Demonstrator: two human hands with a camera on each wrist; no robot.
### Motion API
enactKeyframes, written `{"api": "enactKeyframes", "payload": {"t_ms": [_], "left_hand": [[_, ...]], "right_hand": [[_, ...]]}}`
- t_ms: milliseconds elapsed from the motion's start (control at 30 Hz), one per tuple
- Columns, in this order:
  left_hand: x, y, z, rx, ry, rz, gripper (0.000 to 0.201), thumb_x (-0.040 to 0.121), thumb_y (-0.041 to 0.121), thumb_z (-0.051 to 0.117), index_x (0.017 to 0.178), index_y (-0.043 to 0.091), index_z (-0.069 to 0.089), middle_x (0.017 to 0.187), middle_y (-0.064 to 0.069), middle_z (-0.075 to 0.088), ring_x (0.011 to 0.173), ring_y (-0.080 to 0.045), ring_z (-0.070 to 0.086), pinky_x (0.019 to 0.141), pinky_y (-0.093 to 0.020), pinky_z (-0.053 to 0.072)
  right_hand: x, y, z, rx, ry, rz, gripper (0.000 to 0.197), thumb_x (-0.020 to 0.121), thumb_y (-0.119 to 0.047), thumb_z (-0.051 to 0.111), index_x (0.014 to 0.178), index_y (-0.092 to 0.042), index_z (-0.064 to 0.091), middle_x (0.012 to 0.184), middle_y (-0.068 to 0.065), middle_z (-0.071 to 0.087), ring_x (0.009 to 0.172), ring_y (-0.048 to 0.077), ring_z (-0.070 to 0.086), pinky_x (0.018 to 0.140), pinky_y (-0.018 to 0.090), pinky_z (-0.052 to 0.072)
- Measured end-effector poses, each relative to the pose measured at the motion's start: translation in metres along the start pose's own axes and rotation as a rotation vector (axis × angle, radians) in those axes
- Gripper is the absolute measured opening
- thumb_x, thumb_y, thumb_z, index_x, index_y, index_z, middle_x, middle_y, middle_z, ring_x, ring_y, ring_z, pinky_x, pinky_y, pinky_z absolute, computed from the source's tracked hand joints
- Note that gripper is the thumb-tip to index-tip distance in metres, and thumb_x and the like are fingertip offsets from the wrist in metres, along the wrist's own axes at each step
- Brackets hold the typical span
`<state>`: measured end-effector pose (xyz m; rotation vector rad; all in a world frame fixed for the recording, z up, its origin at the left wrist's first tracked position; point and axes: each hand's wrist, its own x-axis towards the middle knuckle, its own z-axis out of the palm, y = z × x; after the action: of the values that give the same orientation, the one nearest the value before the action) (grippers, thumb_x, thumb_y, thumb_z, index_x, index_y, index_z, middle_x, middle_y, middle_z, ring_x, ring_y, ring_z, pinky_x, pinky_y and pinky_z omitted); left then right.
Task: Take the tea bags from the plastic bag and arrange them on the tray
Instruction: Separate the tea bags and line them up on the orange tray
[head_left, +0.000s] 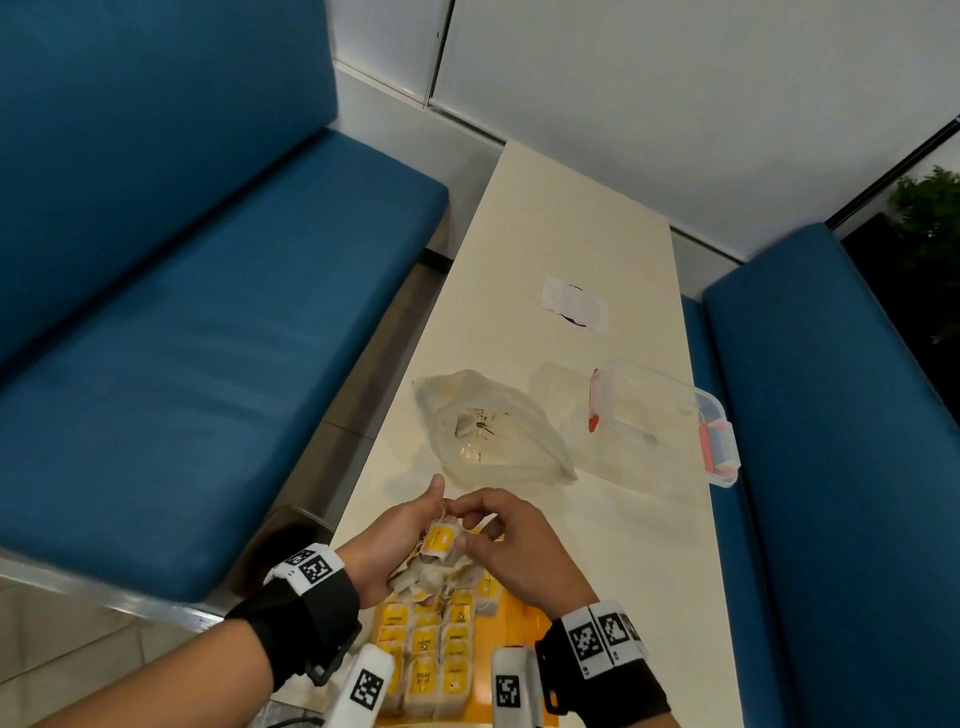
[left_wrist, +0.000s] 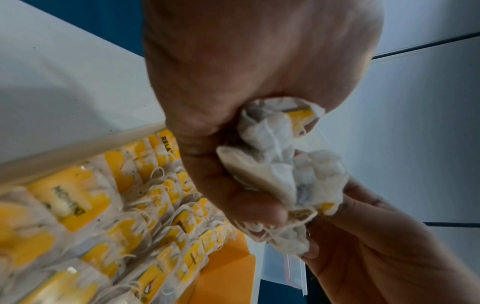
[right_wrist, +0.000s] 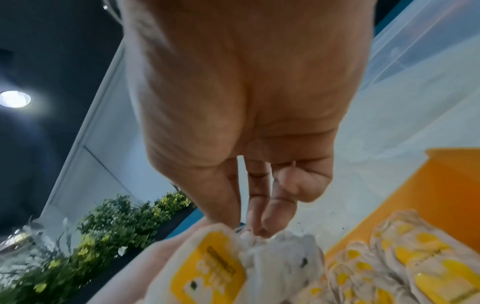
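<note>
My left hand (head_left: 410, 530) grips a crumpled bunch of tea bags (head_left: 441, 564) with yellow tags, held just above the far end of the orange tray (head_left: 525, 618). My right hand (head_left: 470, 530) meets it from the right, with thumb and fingertips pinching a tea bag in the bunch. The left wrist view shows the bunch (left_wrist: 280, 164) in my left palm (left_wrist: 207, 82) with right fingers (left_wrist: 363, 236) under it. Rows of tea bags (head_left: 431, 654) lie in the tray. The clear plastic bag (head_left: 493, 431) lies beyond the hands, mouth open.
A clear lidded box (head_left: 665, 421) with red clips sits right of the bag, and a white sticker (head_left: 574, 304) lies farther back. Blue benches (head_left: 208, 338) flank the narrow cream table (head_left: 623, 545). The tray's right part (right_wrist: 428, 185) is bare orange.
</note>
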<state>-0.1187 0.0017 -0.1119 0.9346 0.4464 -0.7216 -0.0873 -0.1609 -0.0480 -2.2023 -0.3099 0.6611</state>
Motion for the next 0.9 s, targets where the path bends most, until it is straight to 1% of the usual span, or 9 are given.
{"api": "enactKeyframes", "payload": {"t_ms": [67,100,267,367,433,567,667,800,900], "left_hand": [[0.000,0.001,0.002,0.008,0.013,-0.002,0.070,0.102,0.065,0.028,0.128,0.014,0.067,0.118,-0.013,0.075,0.106,-0.028,0.074,0.078,-0.035,0.059],[0.001,0.001,0.002,0.013,0.025,-0.001,0.071,0.102,0.065,0.026,0.127,0.014,0.069,0.117,-0.010,0.076,0.106,-0.027,0.074,0.078,-0.035,0.059],[0.001,0.001,0.005,-0.009,-0.012,-0.029,0.075,0.101,0.069,0.023,0.129,0.018,0.069,0.128,-0.011,0.071,0.122,-0.034,0.065,0.112,-0.051,0.045],[-0.001,0.000,0.004,-0.033,-0.035,-0.026,0.073,0.102,0.067,0.023,0.128,0.018,0.070,0.130,-0.011,0.070,0.124,-0.032,0.065,0.115,-0.050,0.042],[-0.002,0.000,0.003,-0.023,-0.050,-0.012,0.075,0.102,0.068,0.024,0.128,0.015,0.070,0.130,-0.013,0.069,0.123,-0.034,0.065,0.113,-0.049,0.045],[-0.003,0.000,-0.001,0.000,0.004,0.006,0.076,0.100,0.068,0.028,0.120,0.007,0.069,0.109,-0.018,0.074,0.101,-0.030,0.072,0.084,-0.039,0.057],[-0.004,-0.002,-0.003,0.011,-0.019,0.012,0.077,0.101,0.068,0.027,0.127,0.006,0.065,0.121,-0.022,0.071,0.114,-0.035,0.069,0.089,-0.040,0.056],[-0.002,-0.004,-0.007,0.002,0.003,0.011,0.076,0.101,0.066,0.030,0.128,0.005,0.065,0.119,-0.024,0.071,0.108,-0.035,0.070,0.086,-0.040,0.057],[-0.003,-0.007,-0.012,0.005,0.004,0.009,0.077,0.100,0.067,0.030,0.127,0.004,0.066,0.123,-0.026,0.069,0.111,-0.037,0.069,0.088,-0.042,0.057]], "right_hand": [[0.001,-0.004,0.002,-0.039,-0.026,-0.004,0.037,0.080,-0.018,0.076,0.099,-0.049,0.068,0.101,-0.005,0.064,0.071,0.003,0.056,0.079,0.027,0.055],[0.002,-0.005,0.004,-0.070,-0.045,-0.008,0.041,0.079,-0.018,0.076,0.096,-0.053,0.065,0.103,-0.006,0.063,0.075,0.004,0.057,0.080,0.026,0.055],[0.003,-0.006,0.011,-0.141,-0.062,-0.007,0.046,0.077,-0.008,0.074,0.099,-0.046,0.061,0.097,-0.012,0.062,0.072,0.001,0.053,0.072,0.014,0.048],[0.002,-0.004,0.012,-0.119,-0.045,0.013,0.043,0.077,-0.005,0.071,0.104,-0.038,0.067,0.087,-0.013,0.059,0.070,0.000,0.053,0.072,0.016,0.049],[0.001,-0.004,0.009,-0.099,-0.030,0.019,0.039,0.077,-0.005,0.072,0.105,-0.033,0.070,0.085,-0.012,0.061,0.071,-0.001,0.055,0.072,0.017,0.049],[-0.002,-0.005,-0.004,-0.030,0.059,-0.007,0.011,0.081,-0.008,0.074,0.087,-0.017,0.072,0.069,-0.009,0.065,0.062,-0.004,0.057,0.064,0.013,0.045],[-0.004,-0.001,-0.014,0.047,0.142,0.008,0.011,0.080,-0.005,0.075,0.086,-0.014,0.071,0.073,-0.005,0.069,0.065,-0.003,0.060,0.064,0.012,0.047],[-0.007,0.009,-0.021,0.135,0.169,0.042,0.022,0.079,0.001,0.075,0.093,-0.015,0.070,0.083,0.005,0.071,0.074,0.010,0.066,0.068,0.021,0.054],[-0.009,0.014,-0.028,0.147,0.219,0.080,0.014,0.081,0.000,0.074,0.088,-0.011,0.069,0.077,0.008,0.072,0.066,0.011,0.067,0.061,0.021,0.051]]}}
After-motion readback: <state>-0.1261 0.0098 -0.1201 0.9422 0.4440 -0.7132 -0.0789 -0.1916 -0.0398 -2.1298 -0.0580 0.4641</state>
